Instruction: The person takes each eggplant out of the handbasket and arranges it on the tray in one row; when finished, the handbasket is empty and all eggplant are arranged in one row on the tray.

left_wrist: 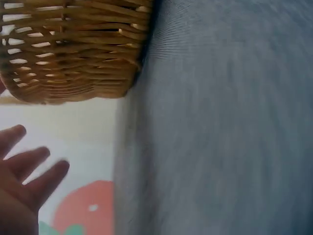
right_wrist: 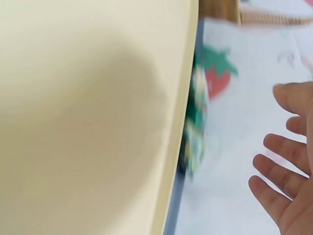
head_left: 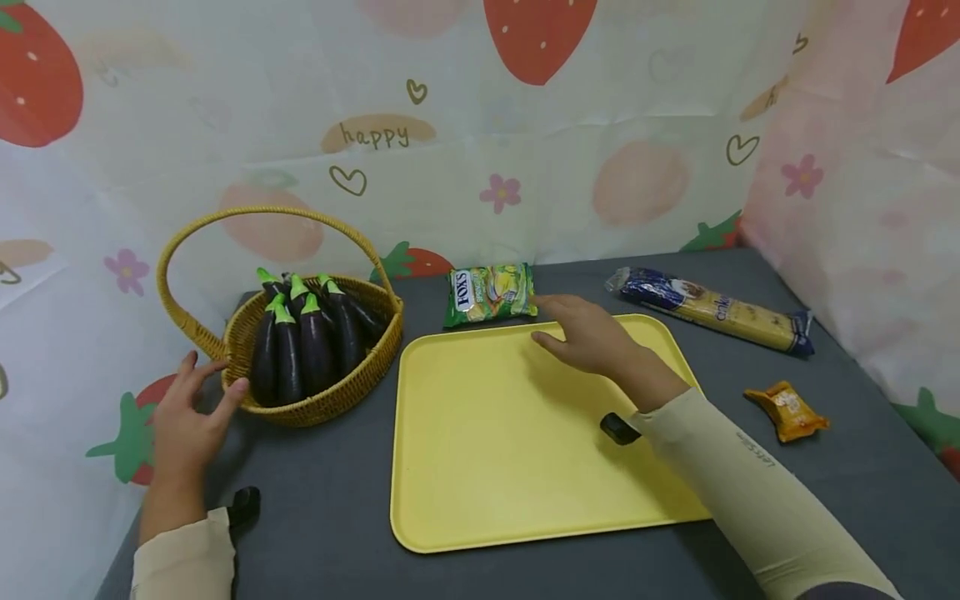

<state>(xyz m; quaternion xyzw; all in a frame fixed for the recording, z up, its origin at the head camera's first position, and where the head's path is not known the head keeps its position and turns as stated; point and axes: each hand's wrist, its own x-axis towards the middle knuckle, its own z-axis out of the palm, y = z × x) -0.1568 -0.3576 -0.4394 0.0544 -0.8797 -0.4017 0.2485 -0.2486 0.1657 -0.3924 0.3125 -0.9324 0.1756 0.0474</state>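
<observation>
A wicker basket [head_left: 330, 408] with a tall arched handle stands at the left, filled with several dark eggplants [head_left: 315, 346]. Beside its left rim is my left hand [head_left: 191, 417], fingers spread and holding nothing; the left wrist view shows the basket [left_wrist: 73, 54] apart from the lower fingers. Over the far part of a yellow tray [head_left: 510, 442] hovers my right hand [head_left: 588, 333], its fingers loosely extended toward a green Fox's candy bag [head_left: 491, 294] behind the tray. In the right wrist view the fingers are apart, with nothing between them, and the bag [right_wrist: 195, 122] is blurred.
At the back right lies a long blue and yellow packet [head_left: 712, 308]. A small orange wrapped snack [head_left: 791, 411] sits to the right of the tray. The dark grey table [head_left: 322, 517] meets a strawberry-print cloth [head_left: 450, 183] at the back and sides.
</observation>
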